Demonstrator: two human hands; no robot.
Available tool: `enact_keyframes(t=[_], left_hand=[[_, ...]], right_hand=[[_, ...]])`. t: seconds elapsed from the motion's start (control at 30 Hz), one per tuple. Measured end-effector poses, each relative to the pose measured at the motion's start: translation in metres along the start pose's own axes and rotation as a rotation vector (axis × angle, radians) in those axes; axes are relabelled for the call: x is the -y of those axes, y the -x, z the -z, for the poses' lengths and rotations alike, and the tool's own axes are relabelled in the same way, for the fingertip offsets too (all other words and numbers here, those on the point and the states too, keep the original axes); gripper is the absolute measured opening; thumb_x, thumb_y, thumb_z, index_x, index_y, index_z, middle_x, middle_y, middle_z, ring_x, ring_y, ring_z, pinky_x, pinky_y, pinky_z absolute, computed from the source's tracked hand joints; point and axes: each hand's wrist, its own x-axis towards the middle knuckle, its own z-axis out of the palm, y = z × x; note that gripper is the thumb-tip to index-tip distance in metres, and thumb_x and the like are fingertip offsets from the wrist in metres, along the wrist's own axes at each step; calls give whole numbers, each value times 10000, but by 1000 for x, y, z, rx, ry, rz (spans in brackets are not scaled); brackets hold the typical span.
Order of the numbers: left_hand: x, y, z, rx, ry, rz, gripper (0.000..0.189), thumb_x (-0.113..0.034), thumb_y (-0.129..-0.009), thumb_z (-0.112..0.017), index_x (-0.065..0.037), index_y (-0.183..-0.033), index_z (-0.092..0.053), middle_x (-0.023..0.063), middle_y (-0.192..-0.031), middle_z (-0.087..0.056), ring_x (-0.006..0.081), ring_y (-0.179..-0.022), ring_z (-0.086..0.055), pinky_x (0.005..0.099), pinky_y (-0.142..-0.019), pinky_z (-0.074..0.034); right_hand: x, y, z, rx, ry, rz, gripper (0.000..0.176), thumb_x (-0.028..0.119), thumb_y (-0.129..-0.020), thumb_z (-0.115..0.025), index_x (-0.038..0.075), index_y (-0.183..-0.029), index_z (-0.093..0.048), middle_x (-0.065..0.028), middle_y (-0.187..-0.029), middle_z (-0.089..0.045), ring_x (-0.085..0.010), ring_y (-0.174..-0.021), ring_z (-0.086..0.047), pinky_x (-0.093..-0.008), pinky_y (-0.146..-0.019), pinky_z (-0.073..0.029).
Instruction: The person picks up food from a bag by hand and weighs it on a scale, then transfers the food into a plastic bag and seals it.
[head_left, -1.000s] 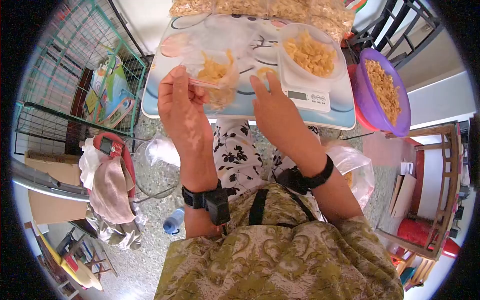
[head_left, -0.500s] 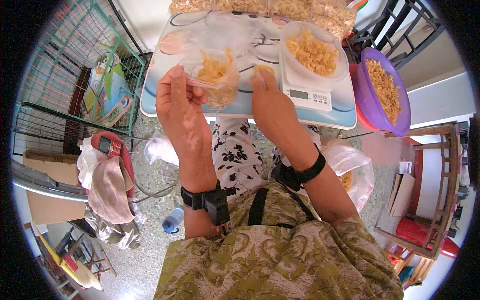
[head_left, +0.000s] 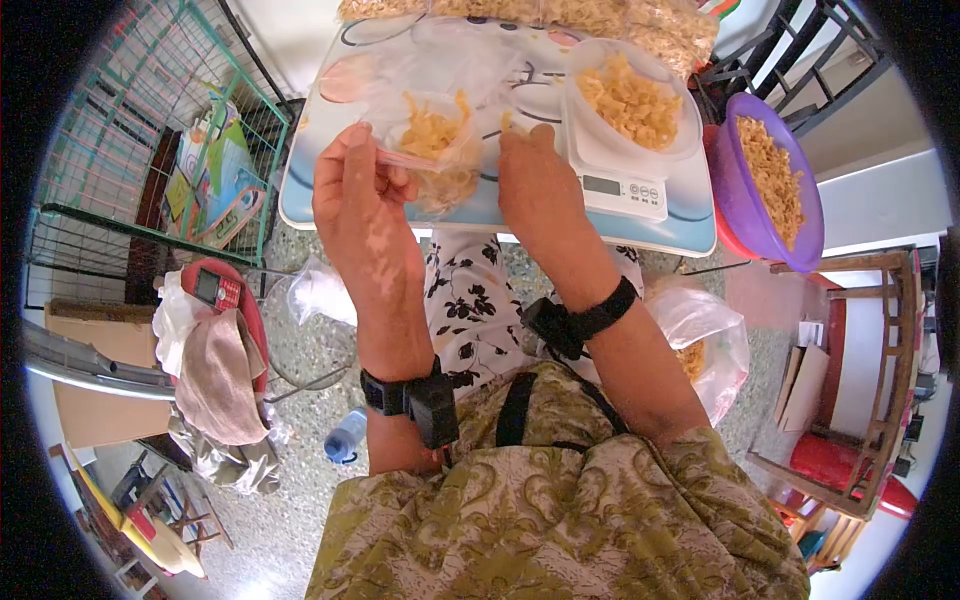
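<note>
Wrapped around the rim of a clear plastic bag (head_left: 446, 188), my left hand (head_left: 365, 210) has its thumb on top and fingers curled beneath. Yellow snack pieces (head_left: 430, 132) fill part of this bag. My right hand (head_left: 540, 185) is closed just right of the bag, over the table; a small yellow bit shows by its fingertips, but what it grips is mostly hidden. To its right a white digital scale (head_left: 622, 194) carries a translucent bowl (head_left: 690, 140) of similar yellow pieces (head_left: 628, 100).
Filled snack packets (head_left: 580, 15) line the far edge of the patterned table (head_left: 470, 225). A purple basin (head_left: 808, 210) with more snacks stands at the right. A wire cage (head_left: 150, 120) is on the left; a plastic bag (head_left: 725, 350) lies below the table.
My right hand has shifted slightly left and toward the bag, its fingers now more curled. My left hand still holds the bag in nearly the same place.
</note>
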Motion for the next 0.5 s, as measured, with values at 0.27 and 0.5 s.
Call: enact_keyframes(t=[0.27, 0.5], left_hand=[[2, 1, -1, 16, -6, 0, 168, -193, -907, -616, -37, -955, -573, -10, -695, -527, 73, -601, -494, 217, -525, -393], [2, 2, -3, 48, 21, -1, 152, -181, -904, -617, -39, -939, -575, -11, -706, -523, 73, -602, -486, 218, -529, -391]], right_hand=[[-8, 3, -3, -29, -14, 54, 193, 40, -823, -506, -26, -1002, -534, -231, -1017, -494, -372, -760, -638, -440, -635, -548], [-12, 6, -2, -105, -116, 100, 105, 9, -794, -522, 11, -897, -540, -202, -871, -542, -403, -767, -593, -462, -650, -501]])
